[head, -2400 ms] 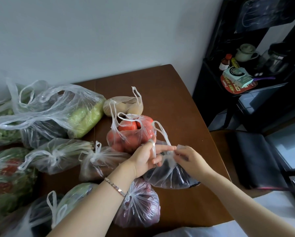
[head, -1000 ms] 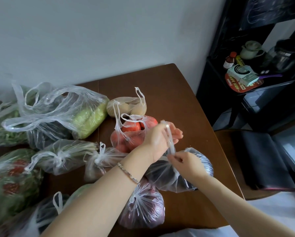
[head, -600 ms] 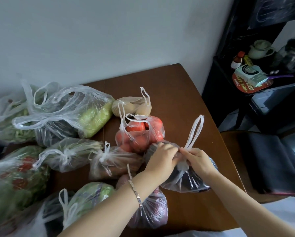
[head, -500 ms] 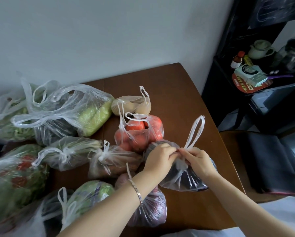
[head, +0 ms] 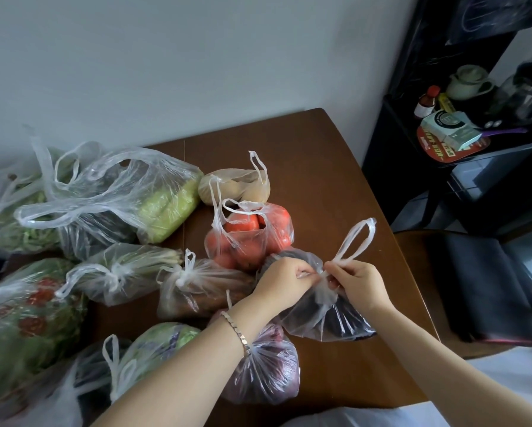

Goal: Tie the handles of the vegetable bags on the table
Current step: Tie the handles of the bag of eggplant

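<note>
A clear bag of dark vegetables (head: 323, 315) lies near the right edge of the brown table (head: 304, 161). My left hand (head: 281, 280) and my right hand (head: 355, 283) meet over its gathered neck, each pinching the plastic at the twist. One handle loop (head: 355, 240) sticks up to the right from between my hands. Just behind stand a bag of tomatoes (head: 249, 234) and a bag of potatoes (head: 237, 188), both with loose handles.
Tied bags lie left of my hands: greens (head: 126, 272), brown roots (head: 203, 288), purple onions (head: 264, 368). Larger bags crowd the table's left side. A black shelf unit (head: 461, 124) with bottles and a teapot stands right; a chair (head: 474, 288) sits beside the table.
My hands came down from holding the handles up and now pinch the bag's neck together. One loop now stands free to the right. The bag has settled on the table.
</note>
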Demonstrator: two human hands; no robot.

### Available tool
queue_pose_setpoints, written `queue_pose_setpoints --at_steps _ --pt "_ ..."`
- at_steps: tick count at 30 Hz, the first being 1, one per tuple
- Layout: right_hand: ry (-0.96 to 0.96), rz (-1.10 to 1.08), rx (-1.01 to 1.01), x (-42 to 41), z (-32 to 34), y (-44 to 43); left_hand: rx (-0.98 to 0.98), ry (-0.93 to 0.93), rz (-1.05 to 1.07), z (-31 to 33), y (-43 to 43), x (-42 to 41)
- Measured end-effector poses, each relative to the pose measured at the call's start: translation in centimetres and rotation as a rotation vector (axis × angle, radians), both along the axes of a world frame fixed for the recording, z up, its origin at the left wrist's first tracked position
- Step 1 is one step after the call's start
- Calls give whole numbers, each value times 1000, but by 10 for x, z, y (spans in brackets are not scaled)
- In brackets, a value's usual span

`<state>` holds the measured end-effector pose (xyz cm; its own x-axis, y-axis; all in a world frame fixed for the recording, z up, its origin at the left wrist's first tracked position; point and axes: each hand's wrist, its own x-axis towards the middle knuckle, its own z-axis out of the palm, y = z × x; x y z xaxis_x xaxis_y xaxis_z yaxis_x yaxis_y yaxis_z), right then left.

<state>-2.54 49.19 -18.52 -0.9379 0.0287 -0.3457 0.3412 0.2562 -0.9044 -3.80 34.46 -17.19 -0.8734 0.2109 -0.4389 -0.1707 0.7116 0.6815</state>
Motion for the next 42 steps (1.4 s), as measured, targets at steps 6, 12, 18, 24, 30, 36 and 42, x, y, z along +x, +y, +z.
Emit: queue_pose_setpoints --at_steps 6,12,18,24,30,36,42 --pt "69 15 67 1 0 -4 58 -27 54 1 6 -4" --pt "72 169 152 5 6 7 86 -184 135 -1 10 -7" --pt "89 200 325 8 5 2 102 -309 170 2 14 -6" --pt "133 119 242 12 3 5 73 -175 68 -2 14 -4" --pt "255 25 302 16 0 7 102 -155 119 -2 23 -3" --pt "479 355 595 13 -6 10 270 -442 369 0 22 -3" --pt "437 444 606 7 -1 9 178 -376 308 0 19 -6"
